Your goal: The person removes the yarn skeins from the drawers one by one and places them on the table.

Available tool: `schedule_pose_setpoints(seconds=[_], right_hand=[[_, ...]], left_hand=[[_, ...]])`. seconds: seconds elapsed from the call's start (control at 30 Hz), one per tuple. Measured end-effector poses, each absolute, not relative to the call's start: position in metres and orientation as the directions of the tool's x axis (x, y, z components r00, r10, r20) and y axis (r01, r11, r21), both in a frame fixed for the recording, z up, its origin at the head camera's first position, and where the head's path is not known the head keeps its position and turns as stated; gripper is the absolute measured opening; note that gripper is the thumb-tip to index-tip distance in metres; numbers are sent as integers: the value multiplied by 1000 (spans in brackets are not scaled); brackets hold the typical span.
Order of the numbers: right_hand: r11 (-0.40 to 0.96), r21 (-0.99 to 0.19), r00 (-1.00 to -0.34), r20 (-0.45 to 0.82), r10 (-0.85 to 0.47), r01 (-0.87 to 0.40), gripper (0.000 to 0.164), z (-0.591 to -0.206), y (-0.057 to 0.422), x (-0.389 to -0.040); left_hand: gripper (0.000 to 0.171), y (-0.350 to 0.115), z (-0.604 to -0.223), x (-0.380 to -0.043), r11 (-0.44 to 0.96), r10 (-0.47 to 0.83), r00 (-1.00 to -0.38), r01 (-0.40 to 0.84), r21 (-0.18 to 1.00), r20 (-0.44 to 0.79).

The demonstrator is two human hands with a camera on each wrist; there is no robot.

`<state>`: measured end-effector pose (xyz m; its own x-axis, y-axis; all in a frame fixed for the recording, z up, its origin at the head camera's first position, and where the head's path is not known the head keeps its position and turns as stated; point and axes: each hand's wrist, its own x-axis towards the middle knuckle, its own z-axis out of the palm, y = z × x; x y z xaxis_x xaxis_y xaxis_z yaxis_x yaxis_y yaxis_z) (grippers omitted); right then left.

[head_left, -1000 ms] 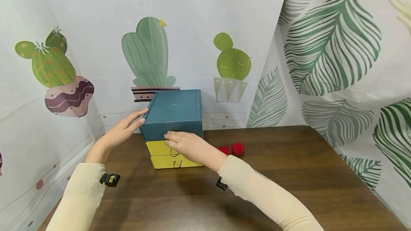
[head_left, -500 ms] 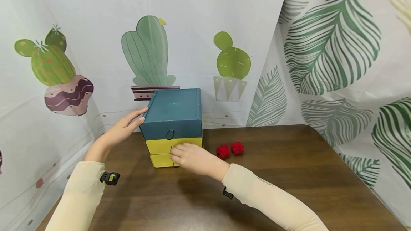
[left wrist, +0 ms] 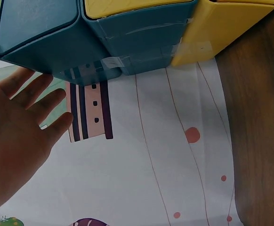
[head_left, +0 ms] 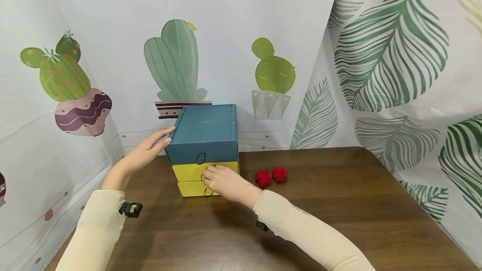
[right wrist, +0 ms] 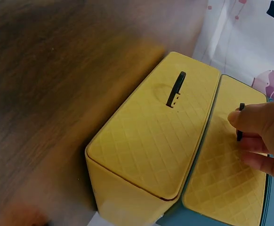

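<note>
Fingers (right wrist: 257, 162) and thumb of the right hand (head_left: 227, 184) pinch the black loop (right wrist: 241, 122) on the middle yellow drawer (right wrist: 226, 174); the right wrist view shows this grip, which the knuckles mask in the head view. The left hand (head_left: 144, 150), fingers spread, touches the left side of the blue top box (head_left: 205, 124). The left wrist view adds clear tape (left wrist: 112, 62) along that side, out of the head camera's sight. Both forearms reach in from the worktop's (head_left: 339, 212) near corners, the right one slanting leftward, knuckles up. The stack stands by the far edge; two red bundles (head_left: 263, 177) lie right of it.
</note>
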<state>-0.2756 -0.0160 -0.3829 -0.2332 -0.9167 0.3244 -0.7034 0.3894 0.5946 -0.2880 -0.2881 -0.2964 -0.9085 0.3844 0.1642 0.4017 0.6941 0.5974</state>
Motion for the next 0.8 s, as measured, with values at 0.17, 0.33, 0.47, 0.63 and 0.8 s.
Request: schedule_pose_setpoints(seconds=[0.17,0.33,0.47,0.63,0.8], right_hand=[[380,604,-224,320,-921,-701,15,-385,-15,-272],[361,606,-203,315,-927,-709,16,-384,-13,-268],[343,620,-180,312,-933,-706,16,-382,-13,-262],[310,625,-161,284,-945,-717,17,-380,-13,-251],[270,649,-120,266,-957,-712,13,-376,-13,-238]], left_hand=[[55,-288,-299,-289,686,394,-904,411,600,168],[55,-288,-300,-290,671,403,-897,423,609,179],[55,-288,-297,-289,669,398,-900,419,614,181],[55,-288,-296,-289,679,389,-903,414,606,180],[55,-289,-298,-291,682,387,-904,415,602,184]])
